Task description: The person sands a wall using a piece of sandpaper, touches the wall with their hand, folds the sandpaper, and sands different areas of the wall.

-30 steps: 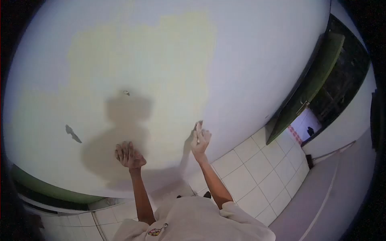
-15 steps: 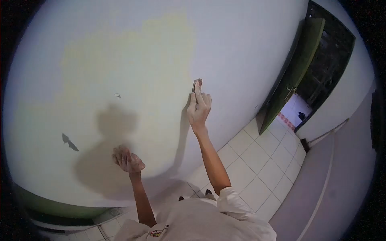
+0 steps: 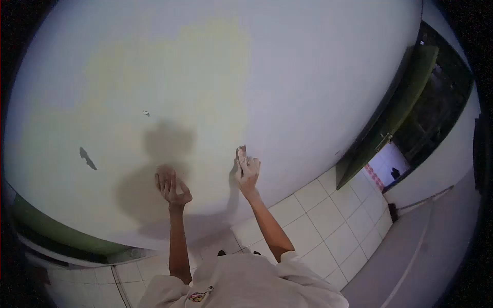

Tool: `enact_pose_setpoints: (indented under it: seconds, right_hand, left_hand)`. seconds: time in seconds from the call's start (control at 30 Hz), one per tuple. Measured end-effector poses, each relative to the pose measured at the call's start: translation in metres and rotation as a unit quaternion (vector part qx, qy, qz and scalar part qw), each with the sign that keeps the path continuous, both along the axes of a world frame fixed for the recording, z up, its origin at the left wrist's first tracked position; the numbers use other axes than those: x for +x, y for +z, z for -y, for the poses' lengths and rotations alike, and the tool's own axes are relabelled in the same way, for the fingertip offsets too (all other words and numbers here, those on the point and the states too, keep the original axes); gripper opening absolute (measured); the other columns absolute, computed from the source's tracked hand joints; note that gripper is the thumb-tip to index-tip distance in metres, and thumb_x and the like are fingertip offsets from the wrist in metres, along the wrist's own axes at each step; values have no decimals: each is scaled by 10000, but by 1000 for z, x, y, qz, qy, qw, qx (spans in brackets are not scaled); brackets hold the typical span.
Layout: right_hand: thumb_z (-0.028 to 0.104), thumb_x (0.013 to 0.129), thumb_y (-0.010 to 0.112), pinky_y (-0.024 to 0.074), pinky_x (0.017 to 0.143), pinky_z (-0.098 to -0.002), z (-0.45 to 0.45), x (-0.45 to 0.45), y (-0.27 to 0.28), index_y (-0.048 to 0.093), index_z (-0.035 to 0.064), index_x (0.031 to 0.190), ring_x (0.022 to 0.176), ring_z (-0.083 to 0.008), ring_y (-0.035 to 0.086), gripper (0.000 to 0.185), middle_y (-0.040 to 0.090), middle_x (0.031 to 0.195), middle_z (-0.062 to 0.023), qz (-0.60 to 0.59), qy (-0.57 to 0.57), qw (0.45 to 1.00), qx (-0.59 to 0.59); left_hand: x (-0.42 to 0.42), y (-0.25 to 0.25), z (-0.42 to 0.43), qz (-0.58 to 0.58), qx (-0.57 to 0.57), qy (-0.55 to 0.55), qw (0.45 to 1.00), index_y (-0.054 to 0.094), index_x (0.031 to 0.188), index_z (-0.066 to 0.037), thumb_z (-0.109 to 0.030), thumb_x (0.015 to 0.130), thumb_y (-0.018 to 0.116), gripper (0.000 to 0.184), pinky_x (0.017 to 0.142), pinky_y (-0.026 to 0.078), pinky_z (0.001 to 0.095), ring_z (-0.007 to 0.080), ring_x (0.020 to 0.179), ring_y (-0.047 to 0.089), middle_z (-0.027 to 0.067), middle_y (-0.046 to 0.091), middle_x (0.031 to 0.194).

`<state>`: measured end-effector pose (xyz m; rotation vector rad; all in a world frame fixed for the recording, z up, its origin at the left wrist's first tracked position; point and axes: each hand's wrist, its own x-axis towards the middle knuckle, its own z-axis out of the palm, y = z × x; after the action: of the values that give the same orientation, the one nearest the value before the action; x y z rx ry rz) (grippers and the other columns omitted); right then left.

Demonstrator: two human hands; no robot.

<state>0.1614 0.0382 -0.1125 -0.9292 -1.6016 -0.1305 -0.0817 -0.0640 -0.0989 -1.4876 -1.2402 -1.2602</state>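
My right hand [image 3: 248, 173] grips a small flat grey-brown piece [image 3: 241, 149] against the wall [image 3: 308, 97], with fingers laid along it. Its exact kind is too small to make out. It sits near the border between a yellowish patch [image 3: 205, 61] and the paler wall surface. My left hand [image 3: 173, 189] is up in front of the yellowish area, palm towards the wall, thumb apart from the slightly bent fingers. Nothing shows in it, and whether it touches the wall I cannot tell. Both hands look dusty.
Two chipped marks, a small pale one [image 3: 146, 113] and a longer grey one [image 3: 88, 158], are on the wall at left. A green door [image 3: 393, 123] stands ajar at right. White tiles [image 3: 318, 220] cover the floor; a green ledge-like strip [image 3: 56, 231] runs at lower left.
My right hand has slid down the wall with the flat piece, slightly leftward. My left hand has shifted a little up and right, its fingers now less blurred. The view has tilted slightly.
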Motion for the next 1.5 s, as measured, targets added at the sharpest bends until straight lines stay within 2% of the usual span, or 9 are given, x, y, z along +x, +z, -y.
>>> enact_pose_setpoints:
  seconds: [0.3, 0.4, 0.53, 0.7, 0.77, 0.8, 1.03, 1.1, 1.5]
  right_hand:
    - [101, 820, 699, 305, 671, -375, -25, 3, 129, 641, 122, 1299, 687, -241, 409, 483, 441, 678, -45, 3, -1, 992, 128]
    - [114, 821, 696, 323, 680, -392, -17, 6, 120, 627, 122, 1299, 744, -229, 476, 483, 485, 716, -28, 22, 8, 996, 82]
    - [119, 825, 677, 333, 690, -397, -15, 17, 38, 622, 119, 1306, 761, -235, 483, 485, 503, 760, -43, 51, 34, 997, 43]
    - [80, 804, 677, 320, 660, -389, -20, 45, -35, 645, 125, 1280, 737, -243, 493, 480, 536, 756, -62, 104, 81, 989, 64]
    - [75, 797, 670, 327, 668, -392, -28, 51, -35, 638, 131, 1291, 745, -248, 496, 498, 539, 771, -63, 124, 75, 986, 84]
    - [70, 789, 663, 334, 676, -395, -31, 52, -30, 631, 138, 1301, 753, -254, 500, 517, 542, 786, -65, 143, 65, 982, 101]
    - [108, 852, 622, 333, 688, -391, -29, 43, 83, 589, 149, 1354, 750, -251, 486, 505, 523, 816, -51, 124, 127, 976, 128]
    - [136, 881, 612, 332, 693, -389, -17, 39, 89, 561, 127, 1379, 754, -246, 469, 501, 513, 804, -49, 51, 156, 975, 149]
    - [159, 871, 607, 333, 701, -397, -27, 28, 86, 604, 29, 1310, 760, -255, 465, 458, 524, 769, -64, 63, 82, 990, 94]
  left_hand:
    - [9, 21, -20, -49, 6, 6, 999, 543, 1384, -52, -173, 789, 490, 610, 1179, 171, 547, 389, 1425, 352, 175, 497, 1457]
    - [11, 31, -27, -46, 28, 10, 998, 486, 1425, -38, -242, 838, 453, 623, 1181, 150, 552, 416, 1425, 336, 201, 491, 1453]
    - [6, 19, -38, -56, 28, 50, 997, 408, 1471, -25, -367, 909, 371, 659, 1175, 141, 558, 448, 1421, 323, 241, 486, 1441]
    - [14, 25, -37, -47, 19, 112, 992, 458, 1445, -38, -380, 912, 362, 641, 1167, 155, 557, 446, 1416, 335, 229, 488, 1445]
    - [15, 28, -36, -55, -21, 161, 985, 511, 1412, -52, -385, 912, 363, 620, 1168, 157, 552, 432, 1416, 342, 210, 480, 1460]
    - [19, 35, -33, -72, -19, 133, 988, 487, 1420, -14, -293, 936, 386, 568, 1175, 113, 573, 435, 1454, 257, 225, 411, 1506]
    - [21, 38, -33, -84, 4, 147, 986, 515, 1409, -36, -282, 926, 403, 554, 1194, 115, 516, 378, 1463, 274, 182, 419, 1515]
    - [22, 40, -32, -70, 7, 155, 985, 544, 1399, -85, -255, 857, 425, 580, 1186, 168, 497, 360, 1436, 340, 160, 464, 1489]
    - [22, 36, -30, -62, 3, 162, 985, 575, 1371, -89, -263, 860, 431, 559, 1184, 181, 492, 354, 1427, 360, 150, 488, 1472]
